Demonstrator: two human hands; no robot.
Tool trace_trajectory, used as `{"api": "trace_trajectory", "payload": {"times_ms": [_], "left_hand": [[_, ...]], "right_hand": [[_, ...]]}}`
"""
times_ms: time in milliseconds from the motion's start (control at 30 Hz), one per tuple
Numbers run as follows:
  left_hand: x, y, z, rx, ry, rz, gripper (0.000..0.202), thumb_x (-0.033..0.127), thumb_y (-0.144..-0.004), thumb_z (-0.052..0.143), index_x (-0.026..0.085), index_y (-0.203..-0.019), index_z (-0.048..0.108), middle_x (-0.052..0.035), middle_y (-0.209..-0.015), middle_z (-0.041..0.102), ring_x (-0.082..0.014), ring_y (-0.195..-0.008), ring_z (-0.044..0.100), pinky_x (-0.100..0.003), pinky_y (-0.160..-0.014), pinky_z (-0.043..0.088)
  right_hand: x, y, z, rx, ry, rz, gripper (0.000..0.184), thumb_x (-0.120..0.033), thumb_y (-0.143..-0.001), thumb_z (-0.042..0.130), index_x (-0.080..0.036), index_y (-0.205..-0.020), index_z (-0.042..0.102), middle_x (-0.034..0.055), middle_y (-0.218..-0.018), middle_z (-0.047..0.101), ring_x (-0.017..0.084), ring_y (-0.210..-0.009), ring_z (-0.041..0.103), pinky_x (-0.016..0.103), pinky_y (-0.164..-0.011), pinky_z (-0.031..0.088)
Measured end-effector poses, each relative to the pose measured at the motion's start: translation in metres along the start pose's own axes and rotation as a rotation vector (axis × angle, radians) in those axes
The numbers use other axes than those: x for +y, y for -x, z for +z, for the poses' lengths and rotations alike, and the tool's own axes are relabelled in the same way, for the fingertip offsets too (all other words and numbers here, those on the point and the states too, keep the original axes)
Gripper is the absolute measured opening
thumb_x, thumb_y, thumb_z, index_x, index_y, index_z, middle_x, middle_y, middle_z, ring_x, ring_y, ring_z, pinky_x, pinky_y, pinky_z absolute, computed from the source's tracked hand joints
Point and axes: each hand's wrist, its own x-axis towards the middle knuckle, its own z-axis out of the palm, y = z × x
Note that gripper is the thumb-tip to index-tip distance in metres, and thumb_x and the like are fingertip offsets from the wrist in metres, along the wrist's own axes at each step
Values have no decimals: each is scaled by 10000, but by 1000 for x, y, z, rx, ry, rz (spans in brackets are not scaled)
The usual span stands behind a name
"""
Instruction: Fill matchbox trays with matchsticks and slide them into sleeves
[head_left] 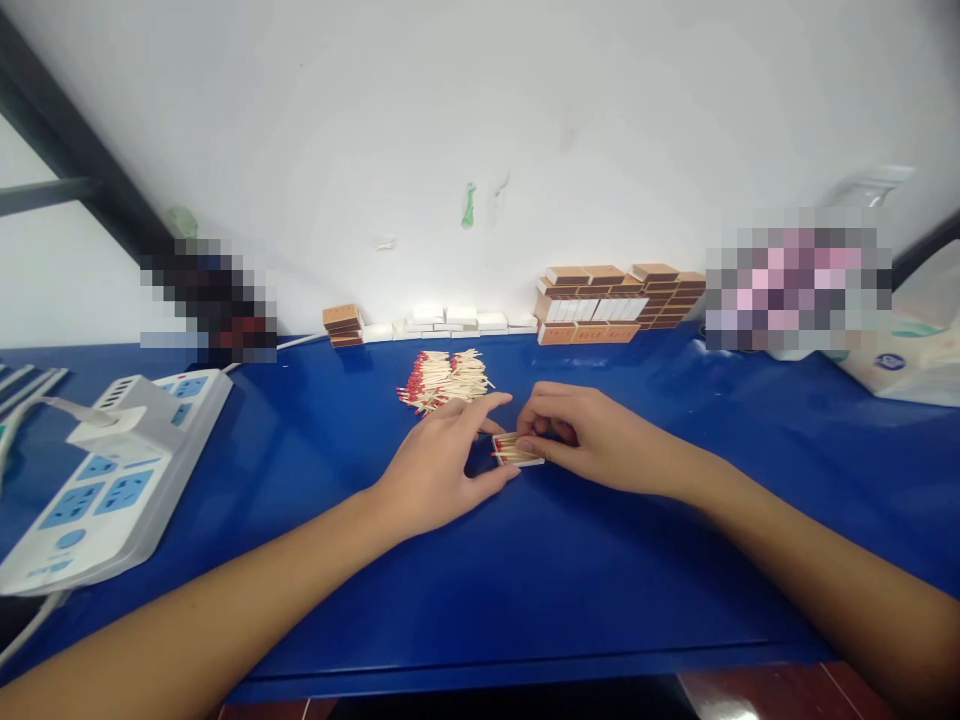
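A small white matchbox tray [535, 463] with red-tipped matches [505, 452] in it lies on the blue table [480, 590]. My left hand [435, 460] grips the tray from the left, thumb at its near side and fingers at its far side, the index finger stretched out. Over the right part of the tray, my right hand [581, 430] is closed, its thumb and fingertips pinched on the matches inside. Its fingers hide that end of the tray. Just beyond my left hand is a loose heap of matches [448, 378], most red heads pointing left.
White trays [442, 322] line the wall, with brown matchbox sleeves [343, 326] at their left. A larger stack of sleeves [589, 333] stands to the right. A power strip [142, 490] with a plugged-in adapter lies left. A tissue pack [900, 365] is far right.
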Motion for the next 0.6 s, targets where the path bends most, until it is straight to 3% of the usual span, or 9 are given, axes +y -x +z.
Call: {"api": "trace_trajectory", "payload": {"times_ms": [233,467,600], "left_hand": [[-2,0,2,25,-11,54,662,332,-907,774,277,-1470,431,-16,-1152,778,-277,-1186,676,-466,-1025,540],[-1,0,2,23,-22,59,672,337,-905,777,287,-1475,424,-25,-1170,774,-284,-1195,676,-463,-1001,554],[1,0,1,16,-29,56,661,318,-905,771,276,-1469,431,-29,-1155,773,-276,-1186,674,-462,-1017,547]], "right_hand": [[-4,-1,10,-37,-160,-6,141,-323,-994,660,-220,-943,741,19,-926,601,122,-706,543,270,-621,427],[-4,-1,6,-17,-114,-27,157,-332,-1010,645,-212,-939,716,14,-892,590,134,-747,556,273,-649,431],[-6,-2,7,-66,-136,-38,130,-301,-1007,649,-213,-964,735,24,-969,624,126,-766,587,267,-670,448]]}}
